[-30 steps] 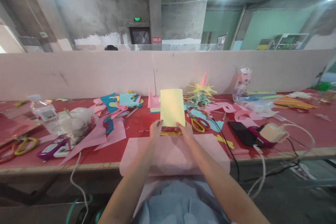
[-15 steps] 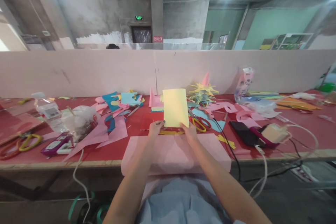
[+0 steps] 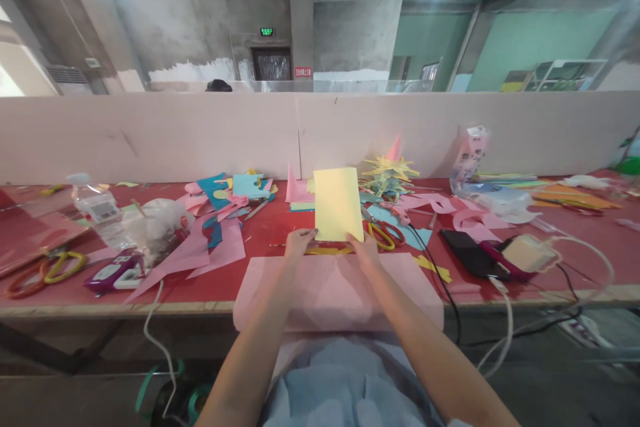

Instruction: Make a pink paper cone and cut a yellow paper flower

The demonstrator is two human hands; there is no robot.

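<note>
Between my two hands a pale yellow sheet of paper (image 3: 338, 203) is held up, tilted toward me. My left hand (image 3: 300, 241) pinches its lower left corner. At the lower right corner my right hand (image 3: 364, 247) grips it with the thumb on the front face. Under my forearms, a large pink sheet (image 3: 335, 290) hangs over the table's front edge. Yellow-handled scissors (image 3: 383, 237) lie just right of the paper. Behind the paper, a pink folded cone (image 3: 291, 185) stands on the left.
Coloured paper scraps (image 3: 220, 203) and a water bottle (image 3: 97, 203) lie to the left, with more scissors (image 3: 63, 267). A layered paper tree (image 3: 393, 163) stands behind. A phone (image 3: 467, 253) with a charging cable lies right, and a black cord (image 3: 440, 273) runs over the edge.
My view has shifted slightly, so the whole scene sits a little differently in the picture. Both hands keep the yellow paper in nearly the same pose.
</note>
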